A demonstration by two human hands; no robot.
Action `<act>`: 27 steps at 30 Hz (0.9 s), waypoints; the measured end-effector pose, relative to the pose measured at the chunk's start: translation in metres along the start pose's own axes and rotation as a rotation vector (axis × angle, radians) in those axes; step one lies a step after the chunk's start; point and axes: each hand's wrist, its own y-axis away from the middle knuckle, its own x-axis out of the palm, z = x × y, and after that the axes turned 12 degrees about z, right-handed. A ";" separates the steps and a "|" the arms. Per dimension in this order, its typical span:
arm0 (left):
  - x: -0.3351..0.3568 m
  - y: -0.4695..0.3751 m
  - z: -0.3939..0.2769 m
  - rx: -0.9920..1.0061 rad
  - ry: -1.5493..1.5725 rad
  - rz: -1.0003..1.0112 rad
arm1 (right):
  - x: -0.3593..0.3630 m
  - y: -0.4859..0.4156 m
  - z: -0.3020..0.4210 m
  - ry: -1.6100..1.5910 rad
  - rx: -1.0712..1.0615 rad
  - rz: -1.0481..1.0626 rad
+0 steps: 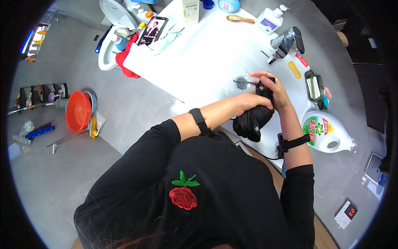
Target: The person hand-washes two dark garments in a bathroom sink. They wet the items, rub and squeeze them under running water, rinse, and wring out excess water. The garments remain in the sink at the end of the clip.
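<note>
A bunched black cloth item (253, 123) with round metal snaps and a thin cord is held over the white washbasin (199, 71). My left hand (252, 103) grips its middle, the thumb lying across the folds. Just above, my right hand (276, 93) is closed around the upper end, with fingers curled over it. Both hands look wet. The cord reaches toward the dark drain (241, 83), left of my right fingers. Part of the cloth is hidden by my hands.
A chrome faucet (284, 46) rises beyond my right hand. Along the right rim lie a yellow soap bar (294, 69), a dark green soap box (314, 86) and a large detergent bottle (326, 132). A phone (153, 31), hairbrush (240, 19) and pump bottle (270, 21) are farther back.
</note>
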 end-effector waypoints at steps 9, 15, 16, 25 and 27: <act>0.011 -0.005 0.016 0.011 -0.348 -0.073 | 0.012 0.004 -0.003 0.467 0.181 -0.185; 0.001 -0.025 0.040 0.145 -0.418 -0.069 | 0.011 0.013 -0.016 0.643 0.224 -0.288; -0.001 -0.027 0.041 0.138 -0.438 -0.058 | 0.012 0.012 -0.018 0.653 0.234 -0.307; 0.017 -0.010 0.015 -0.072 -0.522 -0.099 | -0.014 0.036 -0.032 -0.437 -0.132 -0.222; 0.027 -0.006 0.012 -0.044 -0.387 -0.015 | -0.022 0.046 -0.035 -0.559 -0.174 -0.198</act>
